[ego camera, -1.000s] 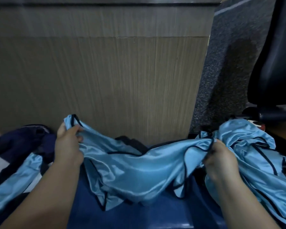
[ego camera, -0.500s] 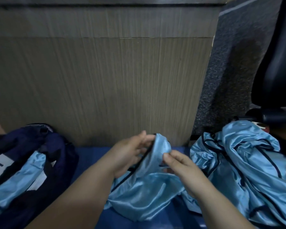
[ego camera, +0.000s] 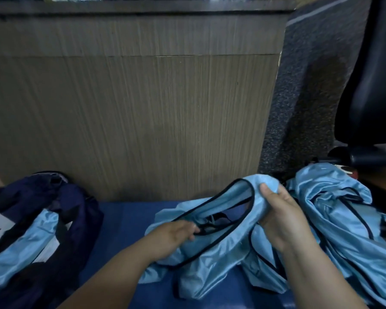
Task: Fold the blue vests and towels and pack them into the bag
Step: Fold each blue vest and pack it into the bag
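On the left sits the dark blue bag (ego camera: 71,210). It is open at the top, and some light blue cloth (ego camera: 25,248) already lies inside it. Next to it is a bare bit of the blue surface (ego camera: 125,219).

In the middle, close to the person, is the vest (ego camera: 210,277) being worked on. It is thin, shiny and floppy. It looks very light and a bit slippery, so it will likely sag and slide if it is held in just one spot. The black edge band looks like the best place to hold, since it seems firmer than the smooth cloth.

The left hand (ego camera: 172,237) does just this. Its grip is closed, with the fingers curled and pinching the black band at the near side of the opening. The right hand (ego camera: 281,219) has a closed grip too, with the thumb on top and the fingers under the far end of the same vest.

Just right of it lies a heap of more vests (ego camera: 348,219), not folded yet.
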`<state>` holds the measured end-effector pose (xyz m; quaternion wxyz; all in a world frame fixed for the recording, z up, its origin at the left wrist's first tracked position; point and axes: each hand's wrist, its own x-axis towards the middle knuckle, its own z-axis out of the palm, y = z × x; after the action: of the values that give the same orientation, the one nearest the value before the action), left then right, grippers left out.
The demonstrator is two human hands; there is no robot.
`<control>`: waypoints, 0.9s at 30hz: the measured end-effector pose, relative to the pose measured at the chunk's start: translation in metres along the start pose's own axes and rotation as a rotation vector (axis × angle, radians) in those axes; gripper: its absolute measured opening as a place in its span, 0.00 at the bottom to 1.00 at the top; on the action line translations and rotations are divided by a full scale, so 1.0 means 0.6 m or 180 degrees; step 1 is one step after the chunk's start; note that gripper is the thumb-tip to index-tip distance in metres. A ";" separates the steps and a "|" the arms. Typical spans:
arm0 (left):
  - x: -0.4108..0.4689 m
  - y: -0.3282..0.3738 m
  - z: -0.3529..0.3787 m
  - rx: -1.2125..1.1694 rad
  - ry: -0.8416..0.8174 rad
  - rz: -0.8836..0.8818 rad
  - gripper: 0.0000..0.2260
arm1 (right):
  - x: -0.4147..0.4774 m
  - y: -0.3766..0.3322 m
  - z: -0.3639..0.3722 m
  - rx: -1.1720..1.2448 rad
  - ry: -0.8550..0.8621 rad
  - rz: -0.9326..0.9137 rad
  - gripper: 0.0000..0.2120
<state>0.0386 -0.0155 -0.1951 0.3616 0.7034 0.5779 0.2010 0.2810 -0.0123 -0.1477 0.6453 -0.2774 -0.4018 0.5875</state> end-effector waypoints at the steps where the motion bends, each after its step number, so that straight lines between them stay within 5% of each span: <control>1: 0.002 -0.015 0.000 0.0222 0.0081 -0.0028 0.16 | 0.004 -0.008 -0.009 0.0037 0.0108 -0.0099 0.08; 7: -0.003 -0.053 -0.029 0.1232 0.0761 0.0286 0.09 | 0.019 -0.054 -0.066 0.0267 0.0985 -0.0461 0.12; 10: -0.012 -0.061 -0.047 0.1248 0.1357 0.0638 0.08 | 0.021 -0.067 -0.085 0.0392 0.1361 -0.0646 0.10; 16: -0.020 -0.086 -0.045 0.1135 0.1721 0.1216 0.10 | 0.018 -0.060 -0.091 0.0054 0.1636 -0.0897 0.10; 24: -0.010 -0.120 -0.023 0.1392 0.1968 -0.0285 0.26 | 0.027 -0.039 -0.101 -0.0386 0.1730 -0.0893 0.12; 27: -0.002 -0.134 -0.030 0.1372 0.1345 -0.1033 0.13 | 0.027 -0.030 -0.098 -0.0666 0.1665 -0.0808 0.13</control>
<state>-0.0278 -0.0058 -0.2426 0.1042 0.6054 0.7737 0.1553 0.3401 0.0073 -0.1606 0.7630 -0.4318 -0.3118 0.3663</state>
